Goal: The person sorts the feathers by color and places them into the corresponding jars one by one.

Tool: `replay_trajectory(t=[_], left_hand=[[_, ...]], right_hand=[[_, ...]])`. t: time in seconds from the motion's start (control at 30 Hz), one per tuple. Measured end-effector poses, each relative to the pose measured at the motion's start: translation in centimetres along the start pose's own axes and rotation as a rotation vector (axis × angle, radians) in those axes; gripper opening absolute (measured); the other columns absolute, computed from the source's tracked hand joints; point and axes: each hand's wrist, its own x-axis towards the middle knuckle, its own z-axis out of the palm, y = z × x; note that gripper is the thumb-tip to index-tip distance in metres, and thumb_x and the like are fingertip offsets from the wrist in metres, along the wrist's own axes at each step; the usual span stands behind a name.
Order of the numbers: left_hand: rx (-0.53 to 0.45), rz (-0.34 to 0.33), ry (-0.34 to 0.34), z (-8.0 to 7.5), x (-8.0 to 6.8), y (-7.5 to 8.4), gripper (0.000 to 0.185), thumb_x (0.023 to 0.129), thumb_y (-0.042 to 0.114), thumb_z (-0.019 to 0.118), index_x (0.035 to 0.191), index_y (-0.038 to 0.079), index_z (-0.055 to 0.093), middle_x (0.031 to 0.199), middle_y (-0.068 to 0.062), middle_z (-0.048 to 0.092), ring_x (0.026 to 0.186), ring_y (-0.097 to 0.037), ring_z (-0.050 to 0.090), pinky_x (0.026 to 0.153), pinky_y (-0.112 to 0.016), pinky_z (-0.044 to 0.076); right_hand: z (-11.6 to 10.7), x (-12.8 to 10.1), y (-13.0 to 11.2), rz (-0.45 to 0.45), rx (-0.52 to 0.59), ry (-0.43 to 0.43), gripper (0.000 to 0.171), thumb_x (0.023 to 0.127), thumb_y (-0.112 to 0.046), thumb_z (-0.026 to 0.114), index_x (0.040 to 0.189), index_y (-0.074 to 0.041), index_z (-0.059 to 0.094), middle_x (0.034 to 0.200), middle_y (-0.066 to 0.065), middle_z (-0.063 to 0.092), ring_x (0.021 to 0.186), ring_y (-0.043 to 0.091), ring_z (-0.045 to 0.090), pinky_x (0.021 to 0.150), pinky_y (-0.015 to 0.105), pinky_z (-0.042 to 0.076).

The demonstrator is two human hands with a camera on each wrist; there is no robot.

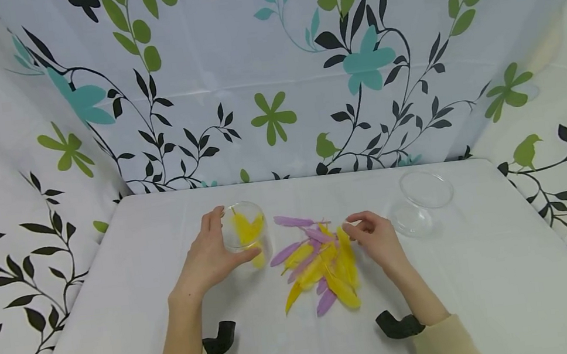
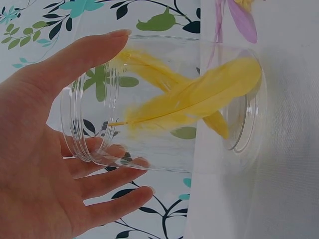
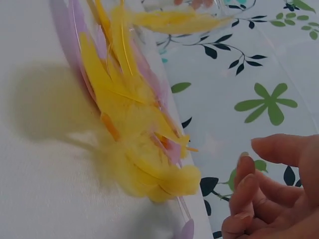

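My left hand (image 1: 210, 254) holds a clear jar (image 2: 154, 159), the thumb on one side and fingers round the other near its ringed neck. The jar stands upright, with yellow feathers (image 2: 199, 97) crossing inside it. A loose heap of feathers lies right of it on the table, purple feathers (image 1: 291, 221) mixed among yellow feathers (image 1: 339, 288). My right hand (image 1: 378, 239) hovers at the heap's right edge, fingertips close by the top of a yellow feather (image 1: 346, 252). In the right wrist view its thumb and fingers are loosely bent, with nothing between them.
A second clear jar (image 1: 411, 221) stands right of my right hand, nothing showing inside. White cloth covers the table (image 1: 507, 267). Behind and at the sides hangs a leaf-patterned curtain (image 1: 218, 78). Black wrist mounts (image 1: 220, 341) sit at both sleeves.
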Motion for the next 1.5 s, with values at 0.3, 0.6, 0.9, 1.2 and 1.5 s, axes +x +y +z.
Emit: replay_trajectory(t=[0.3,0.6,0.9,1.2,1.5], left_hand=[[0.009,0.004,0.011,-0.3,0.1,-0.1,0.111,0.077,0.052,0.081,0.157,0.008,0.017,0.157,-0.017,0.027,0.125,-0.042,0.052,0.102,-0.06,0.046],[0.012,-0.007,-0.001,-0.4,0.1,-0.1,0.111,0.077,0.052,0.081,0.157,0.009,0.017,0.157,-0.017,0.027,0.126,-0.043,0.051,0.101,-0.061,0.046],[0.005,-0.015,-0.009,-0.1,-0.1,-0.1,0.111,0.076,0.052,0.081,0.157,0.01,0.017,0.158,-0.016,0.026,0.127,-0.042,0.051,0.101,-0.061,0.046],[0.004,-0.011,-0.005,-0.1,-0.1,0.0,0.111,0.076,0.052,0.081,0.157,0.009,0.017,0.158,-0.016,0.027,0.128,-0.042,0.049,0.102,-0.061,0.045],[-0.004,-0.009,-0.002,-0.1,-0.2,0.2,0.111,0.077,0.051,0.081,0.157,0.009,0.017,0.159,-0.016,0.026,0.129,-0.043,0.049,0.103,-0.061,0.044]], right_hand=[[-0.9,-0.2,1.1,-0.013,-0.252,-0.171,0.032,0.094,-0.031,0.068,0.112,-0.005,0.065,0.082,0.004,0.068,0.073,0.019,0.056,0.066,0.027,0.048],[0.4,0.4,2.1,0.019,-0.24,-0.123,0.043,0.092,-0.027,0.071,0.127,-0.005,0.06,0.077,0.006,0.06,0.064,0.018,0.052,0.06,0.026,0.045],[1.8,1.1,2.6,0.008,-0.334,-0.028,0.038,0.089,-0.031,0.075,0.116,-0.005,0.065,0.075,0.005,0.06,0.063,0.018,0.051,0.056,0.024,0.042],[2.1,1.1,2.5,-0.024,-0.339,-0.027,0.022,0.09,-0.026,0.073,0.094,-0.005,0.069,0.068,0.003,0.058,0.059,0.016,0.05,0.053,0.024,0.041],[1.1,1.2,2.3,-0.027,-0.264,-0.026,0.019,0.092,-0.021,0.068,0.095,-0.003,0.07,0.068,0.004,0.062,0.057,0.015,0.051,0.052,0.025,0.043]])
